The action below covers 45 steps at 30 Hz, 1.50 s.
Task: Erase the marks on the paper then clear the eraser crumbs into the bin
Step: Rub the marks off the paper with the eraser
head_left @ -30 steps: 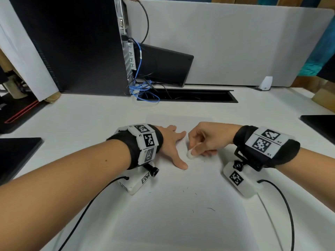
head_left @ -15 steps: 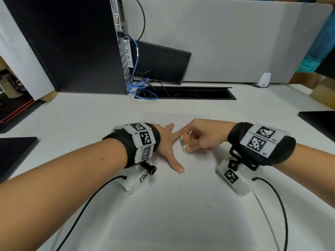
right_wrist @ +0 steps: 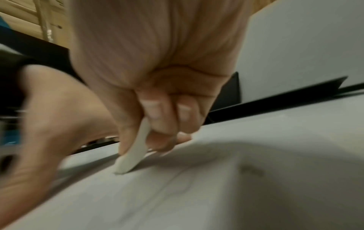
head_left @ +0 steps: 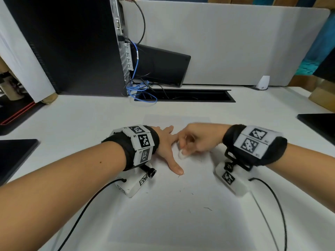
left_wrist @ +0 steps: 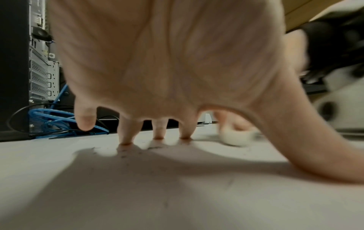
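A white sheet of paper lies on the white desk in front of me. My left hand lies on it with straight, spread fingers, pressing it down. My right hand pinches a small white eraser between thumb and fingers, its tip touching the paper just right of the left thumb. The right wrist view shows the eraser tilted, its lower corner on the sheet. Small dark crumbs lie scattered on the paper nearer to me. No bin is in view.
A black computer tower stands at the back left with blue cables beside a cable slot. A grey divider panel closes the back. Dark pads lie at the left edge and right edge.
The right hand has rubbed the eraser back and forth over a short stretch beside the left thumb. The left hand has stayed pressed on the paper.
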Tool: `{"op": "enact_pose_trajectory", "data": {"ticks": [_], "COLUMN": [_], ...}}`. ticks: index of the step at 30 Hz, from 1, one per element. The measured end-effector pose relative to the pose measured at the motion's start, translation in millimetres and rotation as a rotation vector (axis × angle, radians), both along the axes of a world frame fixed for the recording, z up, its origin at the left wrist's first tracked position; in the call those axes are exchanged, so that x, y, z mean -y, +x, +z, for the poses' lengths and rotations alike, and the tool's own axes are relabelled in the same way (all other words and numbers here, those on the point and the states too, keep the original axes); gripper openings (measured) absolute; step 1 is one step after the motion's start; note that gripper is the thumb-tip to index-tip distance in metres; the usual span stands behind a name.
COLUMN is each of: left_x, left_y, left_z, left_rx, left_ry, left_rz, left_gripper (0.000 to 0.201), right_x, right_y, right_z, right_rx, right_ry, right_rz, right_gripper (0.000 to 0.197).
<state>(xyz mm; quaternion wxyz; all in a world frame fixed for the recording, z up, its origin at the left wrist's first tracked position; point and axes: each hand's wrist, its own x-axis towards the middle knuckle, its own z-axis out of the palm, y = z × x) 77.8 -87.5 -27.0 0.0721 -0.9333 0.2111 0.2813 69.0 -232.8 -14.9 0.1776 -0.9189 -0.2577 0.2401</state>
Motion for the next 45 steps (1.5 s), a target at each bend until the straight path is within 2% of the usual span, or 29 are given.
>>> {"op": "enact_pose_trajectory", "data": {"ticks": [2,7,11,17,21,24,27,32,34,37,38,42,45], "left_x": [0,-1,1,1,4,8,12,14,15,16,16,17,21], "left_y": [0,0,-3,-5,-6,-1,-3,-7,-5,-5,-5,-5,-5], "left_z": [1,0,4,6,10,8,8,12,11,11,10,10,12], "left_rx": [0.002,-0.027,-0.002,0.028,0.027,-0.003,-0.005,0.001,-0.002,0.006,0.008,0.009,0.018], "left_ry": [0.006,-0.001,0.031,0.043,0.027,0.017,-0.006,-0.004,0.018,0.028,0.026,0.042,0.073], "left_rz": [-0.01,-0.001,0.005,-0.028,-0.063,-0.065,-0.054,-0.052,-0.048,-0.045,-0.042,-0.05,-0.056], "left_gripper": [0.118,0.114,0.125,0.127,0.124,0.125,0.118,0.114,0.115,0.115,0.115,0.119,0.119], "right_x": [1,-2,11,22,28,30,31,29,31,35,36,36,38], "right_y": [6,-13,10,-6,13,6,-8,8,3,-13,-14,6,0], "right_z": [3,-3,5,-2,4,3,2,2,3,4,4,5,5], "right_rx": [0.049,-0.121,0.064,-0.158,0.07,-0.009,-0.135,0.085,0.059,-0.124,-0.136,0.087,0.026], "right_ry": [-0.012,0.012,-0.038,0.02,-0.017,0.003,0.014,-0.007,0.004,0.025,0.026,-0.018,-0.001], "right_rz": [-0.038,0.039,-0.054,-0.003,-0.082,-0.058,-0.011,-0.059,-0.057,-0.024,-0.023,-0.086,-0.092], "right_gripper": [0.02,0.022,0.023,0.016,0.021,0.024,0.016,0.019,0.021,0.015,0.013,0.024,0.023]}}
